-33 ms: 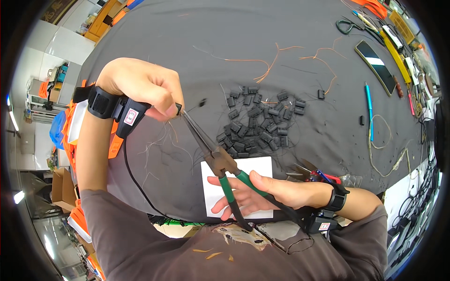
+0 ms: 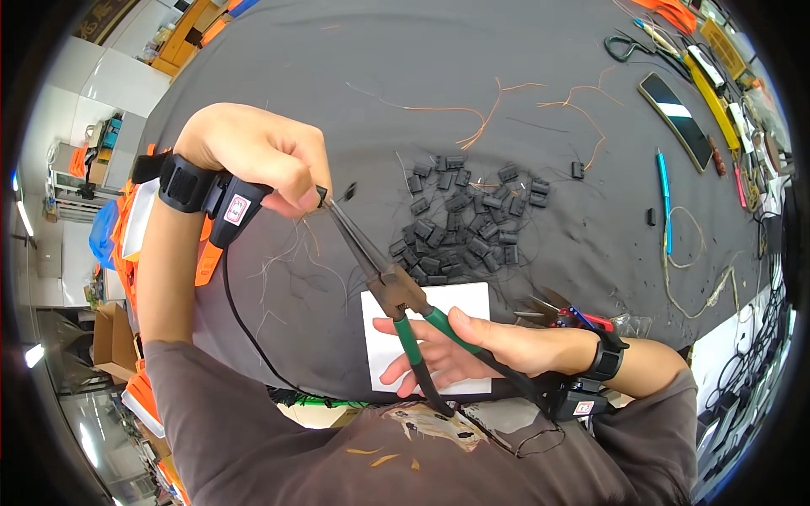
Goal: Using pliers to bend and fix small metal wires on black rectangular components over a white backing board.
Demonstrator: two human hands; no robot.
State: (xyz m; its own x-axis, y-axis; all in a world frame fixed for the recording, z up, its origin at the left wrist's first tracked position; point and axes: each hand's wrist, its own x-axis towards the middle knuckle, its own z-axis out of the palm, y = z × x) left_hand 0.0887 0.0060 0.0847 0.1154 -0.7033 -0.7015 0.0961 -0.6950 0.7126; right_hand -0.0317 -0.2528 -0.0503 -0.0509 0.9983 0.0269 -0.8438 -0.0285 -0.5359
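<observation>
My left hand (image 2: 261, 160) is closed, with a small black block (image 2: 321, 196) pinched between thumb and fingers. Fine wires trail below those fingers. The tips of long-nose pliers (image 2: 392, 291) with green handles meet the block at my fingertips. My right hand (image 2: 481, 346) is wrapped around the spread handles, thumb on one and fingers behind the other. Just right of the plier tips is a small, blurred dark speck (image 2: 350, 192); its kind cannot be made out. A pile of small black blocks with thin wire leads (image 2: 460, 219) lies beyond the pliers.
A white sheet (image 2: 472, 295) lies under my right hand on the grey cloth (image 2: 295, 51). Orange wire strands (image 2: 481, 126) are at the far side. To the right are a phone (image 2: 677, 122), a blue pen (image 2: 665, 202), scissors (image 2: 624, 48) and red-handled cutters (image 2: 591, 320).
The small dark speck has shifted left and slightly nearer, toward the plier tips. Both hands and the pliers look unchanged.
</observation>
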